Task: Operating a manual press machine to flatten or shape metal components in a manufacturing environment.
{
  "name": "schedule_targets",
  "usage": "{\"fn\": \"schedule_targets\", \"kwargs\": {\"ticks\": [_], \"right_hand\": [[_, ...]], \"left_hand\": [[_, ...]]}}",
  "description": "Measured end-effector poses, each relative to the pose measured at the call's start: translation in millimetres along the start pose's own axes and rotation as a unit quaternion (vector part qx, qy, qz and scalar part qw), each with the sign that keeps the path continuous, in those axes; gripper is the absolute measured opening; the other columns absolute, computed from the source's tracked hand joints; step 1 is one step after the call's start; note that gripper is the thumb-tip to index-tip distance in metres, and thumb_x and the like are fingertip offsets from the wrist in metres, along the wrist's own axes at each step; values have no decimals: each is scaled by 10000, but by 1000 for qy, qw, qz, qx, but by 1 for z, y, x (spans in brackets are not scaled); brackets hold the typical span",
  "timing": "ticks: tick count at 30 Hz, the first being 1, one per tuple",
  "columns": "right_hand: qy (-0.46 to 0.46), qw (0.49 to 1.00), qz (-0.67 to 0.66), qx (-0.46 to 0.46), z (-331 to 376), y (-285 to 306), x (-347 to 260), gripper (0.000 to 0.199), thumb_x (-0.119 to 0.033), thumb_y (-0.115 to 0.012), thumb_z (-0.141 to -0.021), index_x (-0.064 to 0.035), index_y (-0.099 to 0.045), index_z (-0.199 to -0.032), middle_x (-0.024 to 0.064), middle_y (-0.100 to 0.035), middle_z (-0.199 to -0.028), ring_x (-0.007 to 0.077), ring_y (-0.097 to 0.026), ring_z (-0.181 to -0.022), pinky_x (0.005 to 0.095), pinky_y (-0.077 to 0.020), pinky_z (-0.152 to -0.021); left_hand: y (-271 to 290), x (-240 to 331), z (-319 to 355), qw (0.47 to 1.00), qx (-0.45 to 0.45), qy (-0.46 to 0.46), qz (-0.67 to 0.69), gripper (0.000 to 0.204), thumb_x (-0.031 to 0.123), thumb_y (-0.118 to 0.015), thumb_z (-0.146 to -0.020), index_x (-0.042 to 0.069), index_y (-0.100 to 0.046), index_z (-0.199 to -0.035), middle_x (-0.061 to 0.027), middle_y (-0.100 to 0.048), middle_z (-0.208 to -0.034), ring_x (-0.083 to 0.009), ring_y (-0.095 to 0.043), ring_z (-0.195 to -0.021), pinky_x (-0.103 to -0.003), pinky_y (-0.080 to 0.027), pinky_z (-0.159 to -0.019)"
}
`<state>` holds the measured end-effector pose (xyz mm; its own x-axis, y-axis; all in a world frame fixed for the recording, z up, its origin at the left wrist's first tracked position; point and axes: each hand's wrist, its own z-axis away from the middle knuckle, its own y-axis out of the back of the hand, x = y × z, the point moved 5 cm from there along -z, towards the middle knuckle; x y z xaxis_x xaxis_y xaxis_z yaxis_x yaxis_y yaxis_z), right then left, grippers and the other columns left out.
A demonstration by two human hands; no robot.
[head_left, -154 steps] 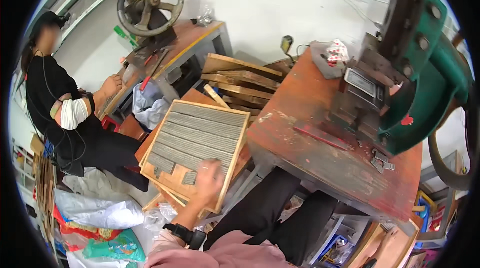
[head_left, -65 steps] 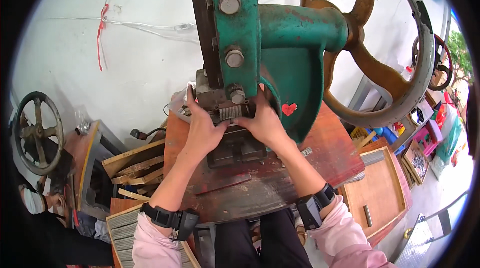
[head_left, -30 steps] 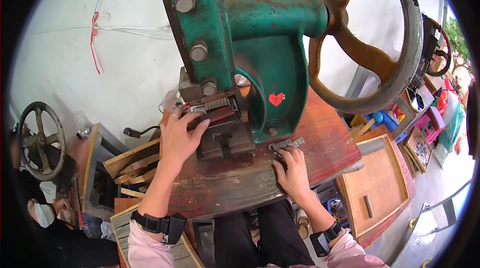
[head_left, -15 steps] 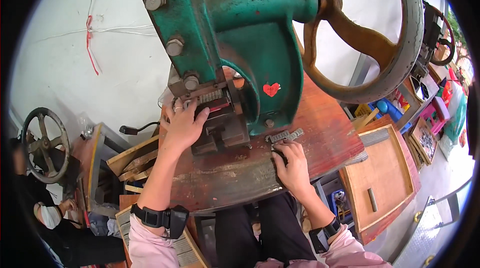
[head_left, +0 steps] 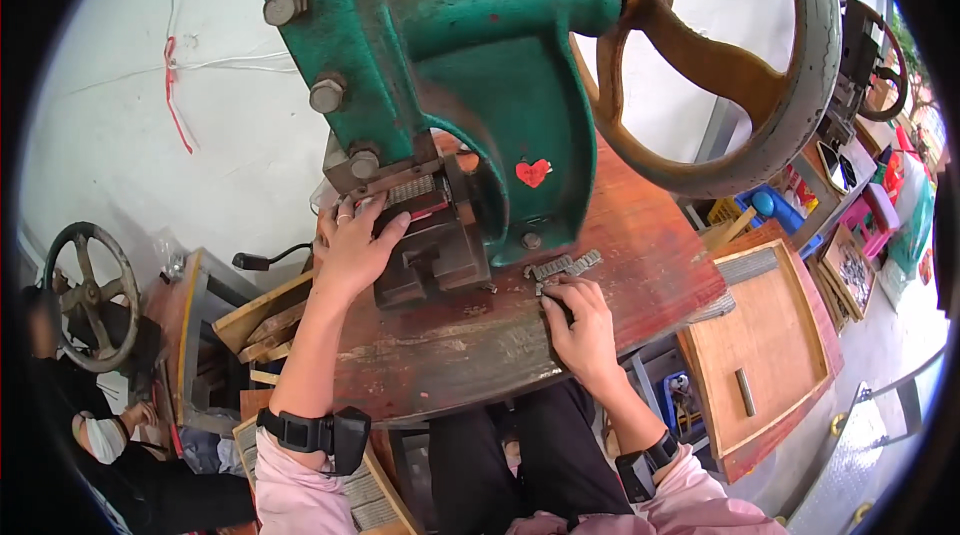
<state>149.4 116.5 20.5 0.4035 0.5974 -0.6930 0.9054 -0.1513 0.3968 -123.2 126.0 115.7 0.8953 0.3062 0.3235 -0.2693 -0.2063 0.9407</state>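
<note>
Head view: right hand point(head_left: 580, 325) on metal strips point(head_left: 562, 267).

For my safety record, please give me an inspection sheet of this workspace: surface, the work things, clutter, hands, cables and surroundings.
Surface: worn red bench top, paint scraped at the front.
Job's things: green press with rusty handwheel; grey toothed metal strips beside its base.
Clutter: wooden tray with one small bar.
Hands: left hand at the press die; right hand touches the strips.
Cables: black cable behind the bench.
Surroundings: white wall, second handwheel, another person seated at left.
</note>
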Motion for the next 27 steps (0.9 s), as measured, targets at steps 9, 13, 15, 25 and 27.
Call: {"fn": "schedule_targets", "kwargs": {"ticks": [9,13,15,25,27], "right_hand": [[87,995,22,46,-10,26,-17,160,13,-660,-759,-22,-653,-915,138,-634,-918,329,-572,-1008,403,-461,-863],[312,915,190,170,-54,115,-87,262,43,-638,-703,-55,-633,-945,92,-632,-952,339,-560,-1012,449,-403,-918],[398,833,306,234,-87,156,-125,301,24,-649,-714,-54,-617,-1003,94,-635,-950,333,-548,-1033,430,-361,-938],[-75,971,227,22,-312,227,-223,281,-249,-668,-847,21,-593,-842,88,-608,-670,159,-595,-525,258,-501,-477],[-112,976,186,-30,-325,207,-198,228,-230,-639,-864,-54,-585,-729,15,-554,-573,85,-503,-426,216,-425,-393]], "left_hand": [[-3,14,6,999,35,9,-35,598,554,-443,-905,201,-425,-1388,-246,-256,-1466,-448,-120,-1377,-688,-129,-1015],[-7,7,6,1000,18,-16,-13,523,463,-411,-946,193,-403,-1394,-273,-237,-1464,-466,-124,-1366,-712,-123,-991],[-10,0,3,999,20,-25,-7,560,488,-441,-926,183,-397,-1394,-276,-249,-1454,-459,-131,-1366,-712,-125,-986],[-78,-54,-22,852,188,183,453,771,380,-829,-682,-28,-488,-1240,-122,-566,-1204,-242,-495,-1156,-328,-382,-980],[-58,-50,-9,825,104,148,535,792,360,-844,-666,-27,-473,-1249,-125,-544,-1223,-227,-505,-1139,-320,-396,-967]]}}
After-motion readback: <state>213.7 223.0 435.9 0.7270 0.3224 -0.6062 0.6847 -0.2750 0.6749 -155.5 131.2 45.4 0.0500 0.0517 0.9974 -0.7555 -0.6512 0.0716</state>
